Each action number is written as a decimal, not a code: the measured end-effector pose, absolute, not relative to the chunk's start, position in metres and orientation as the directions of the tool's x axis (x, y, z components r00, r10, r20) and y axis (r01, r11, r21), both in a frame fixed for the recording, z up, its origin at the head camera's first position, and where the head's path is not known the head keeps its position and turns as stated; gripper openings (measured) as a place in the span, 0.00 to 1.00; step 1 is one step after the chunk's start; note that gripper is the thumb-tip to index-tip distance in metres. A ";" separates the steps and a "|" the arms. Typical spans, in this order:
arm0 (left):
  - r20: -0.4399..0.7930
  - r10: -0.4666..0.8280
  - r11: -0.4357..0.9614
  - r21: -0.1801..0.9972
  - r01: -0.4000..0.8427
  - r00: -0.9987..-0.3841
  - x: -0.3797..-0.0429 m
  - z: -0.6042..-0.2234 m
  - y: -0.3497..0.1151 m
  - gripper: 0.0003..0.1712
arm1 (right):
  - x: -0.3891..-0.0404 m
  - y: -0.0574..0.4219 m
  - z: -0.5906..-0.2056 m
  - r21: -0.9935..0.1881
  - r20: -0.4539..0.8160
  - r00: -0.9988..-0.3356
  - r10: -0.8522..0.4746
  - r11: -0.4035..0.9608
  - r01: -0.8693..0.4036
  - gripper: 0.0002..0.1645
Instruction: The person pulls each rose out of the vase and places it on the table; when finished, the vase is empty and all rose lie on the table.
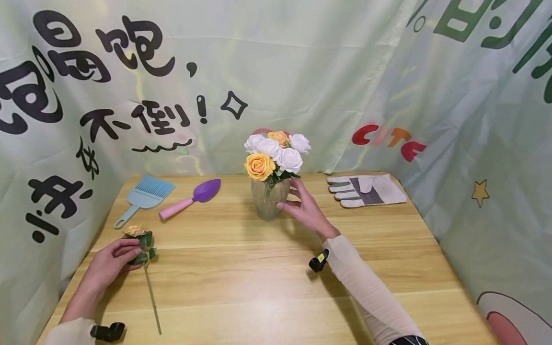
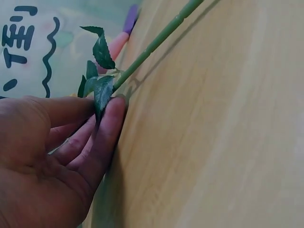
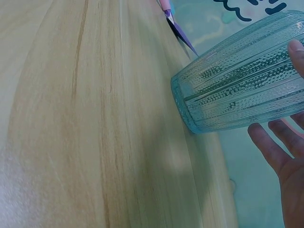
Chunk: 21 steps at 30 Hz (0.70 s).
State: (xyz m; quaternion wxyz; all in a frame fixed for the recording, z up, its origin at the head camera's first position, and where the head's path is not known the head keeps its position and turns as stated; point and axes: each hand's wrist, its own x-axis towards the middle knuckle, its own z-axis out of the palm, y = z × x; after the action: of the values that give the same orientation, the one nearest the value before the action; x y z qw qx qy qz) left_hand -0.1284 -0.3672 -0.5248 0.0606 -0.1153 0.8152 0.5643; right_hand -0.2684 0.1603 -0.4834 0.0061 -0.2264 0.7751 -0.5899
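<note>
Two jobs here: the left hand [image 1: 114, 258] pinches a yellow rose [image 1: 148, 239]; the right hand [image 1: 308, 206], loosely spread, flanks the vase [image 1: 267, 202] just left of it, touching or not I can't tell. Steadying works best low, with gentle pressure.

The cloth backdrop [image 1: 310, 91] reads "CUTE" [image 1: 394, 138], "不倒!" [image 1: 148, 117] and "的" [image 1: 495, 22].

The head view is bright, with pale glare on the near middle of the wooden bench [image 1: 267, 287] and soft shadow beside the right sleeve [image 1: 371, 287]. Both wrist views are dimmer and bluish, with the left hand [image 2: 52, 156] rather dark.
</note>
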 end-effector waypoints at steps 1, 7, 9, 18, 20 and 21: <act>-0.227 -0.123 0.344 0.903 -0.256 -0.966 -0.128 -0.525 -0.367 0.28 | -0.269 0.160 -0.484 -0.917 0.259 -0.897 -0.358 0.200 -0.345 0.55; -0.202 -0.142 0.339 0.910 -0.240 -0.969 -0.126 -0.527 -0.364 0.28 | -0.269 0.161 -0.484 -0.916 0.260 -0.898 -0.355 0.204 -0.346 0.56; -0.193 -0.144 0.343 0.910 -0.232 -0.971 -0.126 -0.527 -0.364 0.29 | -0.268 0.161 -0.484 -0.915 0.260 -0.898 -0.354 0.208 -0.346 0.55; -0.173 -0.178 0.472 0.849 -0.238 -0.969 -0.126 -0.525 -0.360 0.30 | -0.268 0.161 -0.484 -0.912 0.261 -0.894 -0.364 0.211 -0.352 0.55; -0.169 -0.185 0.470 0.850 -0.239 -0.968 -0.126 -0.525 -0.359 0.31 | -0.268 0.161 -0.484 -0.911 0.265 -0.892 -0.366 0.209 -0.356 0.55; -0.169 -0.190 0.462 0.854 -0.240 -0.967 -0.126 -0.524 -0.359 0.31 | -0.269 0.161 -0.484 -0.911 0.265 -0.892 -0.365 0.208 -0.356 0.55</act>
State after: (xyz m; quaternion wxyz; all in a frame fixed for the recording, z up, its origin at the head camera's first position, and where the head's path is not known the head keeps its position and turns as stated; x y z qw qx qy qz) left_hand -0.1258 -0.3588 -0.5244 0.0247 -0.1259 0.8548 0.5029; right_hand -0.2686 0.1606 -0.4841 0.0038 -0.2319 0.7773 -0.5848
